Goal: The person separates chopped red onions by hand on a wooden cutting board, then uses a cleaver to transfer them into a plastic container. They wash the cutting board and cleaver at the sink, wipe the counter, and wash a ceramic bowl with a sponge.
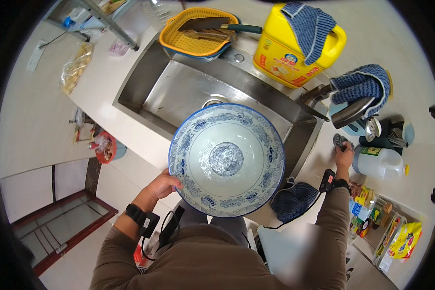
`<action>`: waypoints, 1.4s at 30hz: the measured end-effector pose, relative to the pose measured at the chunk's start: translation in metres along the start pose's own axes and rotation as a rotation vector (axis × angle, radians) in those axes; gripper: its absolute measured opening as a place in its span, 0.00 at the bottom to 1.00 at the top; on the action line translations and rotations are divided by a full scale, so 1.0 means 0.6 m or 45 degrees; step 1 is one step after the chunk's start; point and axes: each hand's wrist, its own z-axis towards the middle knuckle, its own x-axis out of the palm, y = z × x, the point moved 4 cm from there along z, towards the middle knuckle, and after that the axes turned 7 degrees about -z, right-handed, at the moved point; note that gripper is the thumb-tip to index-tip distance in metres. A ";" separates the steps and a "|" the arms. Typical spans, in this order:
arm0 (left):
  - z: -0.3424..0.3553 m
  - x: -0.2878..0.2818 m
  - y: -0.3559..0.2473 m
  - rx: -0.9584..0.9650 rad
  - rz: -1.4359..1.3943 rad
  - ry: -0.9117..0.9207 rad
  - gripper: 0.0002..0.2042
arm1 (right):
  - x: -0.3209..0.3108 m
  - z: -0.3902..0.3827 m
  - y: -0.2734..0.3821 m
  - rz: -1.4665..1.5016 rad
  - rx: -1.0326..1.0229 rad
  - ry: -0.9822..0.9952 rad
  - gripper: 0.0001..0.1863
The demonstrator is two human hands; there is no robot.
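Note:
A large white bowl [203,145] with blue patterns and a blue rim sits in front of me, over the near side of the steel sink [171,92]. Its inside looks wet and glossy. My left hand [163,184] grips the bowl's left rim, thumb over the edge and the other fingers hidden beneath. Out to the right, beside the sink, my right hand [344,157] closes on a dark grey scouring pad [342,141] at the counter. A dark blue cloth [295,202] lies at the counter's near edge, right of the bowl.
Behind the sink stand a yellow basket [171,41] with a cleaver [203,23] across it and a yellow jug [280,53] draped with a cloth. The faucet [316,96] is at the right. Near my right hand are a white plastic bottle [379,163] and a utensil holder [401,133].

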 end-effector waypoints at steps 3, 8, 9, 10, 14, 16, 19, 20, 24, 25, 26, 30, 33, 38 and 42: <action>0.000 0.005 -0.005 0.000 0.025 0.038 0.30 | -0.038 -0.038 0.048 0.204 0.023 0.180 0.16; 0.000 0.009 -0.006 -0.042 -0.005 0.152 0.30 | -0.185 -0.211 0.247 0.968 -0.318 0.238 0.17; 0.001 0.007 -0.006 -0.056 0.003 0.167 0.30 | -0.210 -0.251 0.296 0.909 -0.475 0.327 0.19; 0.003 0.006 -0.004 -0.048 0.043 0.182 0.30 | -0.219 -0.288 0.343 0.797 -0.550 0.394 0.18; 0.007 -0.002 0.006 -0.058 -0.007 0.308 0.30 | -0.189 -0.374 0.500 0.216 -1.097 0.329 0.17; 0.007 -0.005 0.009 -0.041 -0.048 0.332 0.29 | -0.149 -0.400 0.531 -0.261 -1.155 0.393 0.18; 0.010 -0.007 0.009 -0.017 -0.030 0.360 0.27 | -0.133 -0.445 0.534 0.073 -1.128 0.778 0.18; 0.013 -0.007 0.009 -0.008 -0.020 0.359 0.26 | -0.129 -0.465 0.544 0.149 -1.174 0.810 0.18; 0.016 -0.006 0.011 -0.043 -0.065 0.395 0.25 | -0.095 -0.497 0.613 0.301 -1.074 0.769 0.18; 0.016 -0.005 0.011 -0.038 -0.066 0.399 0.25 | -0.082 -0.487 0.638 0.291 -1.057 0.700 0.18; 0.016 -0.004 0.012 -0.035 -0.065 0.402 0.25 | -0.074 -0.471 0.657 0.300 -1.043 0.621 0.18; 0.016 0.000 0.013 -0.008 -0.063 0.420 0.30 | -0.062 -0.376 0.691 0.023 -0.942 0.317 0.18; 0.015 0.002 0.014 -0.028 -0.057 0.417 0.33 | -0.085 -0.336 0.643 -0.201 -0.891 0.219 0.18; 0.012 0.006 0.010 0.052 -0.071 0.370 0.27 | -0.102 -0.393 0.554 -0.304 -0.758 0.711 0.19; 0.007 0.005 0.008 0.034 -0.002 0.333 0.26 | -0.082 -0.471 0.593 0.077 -0.858 1.053 0.20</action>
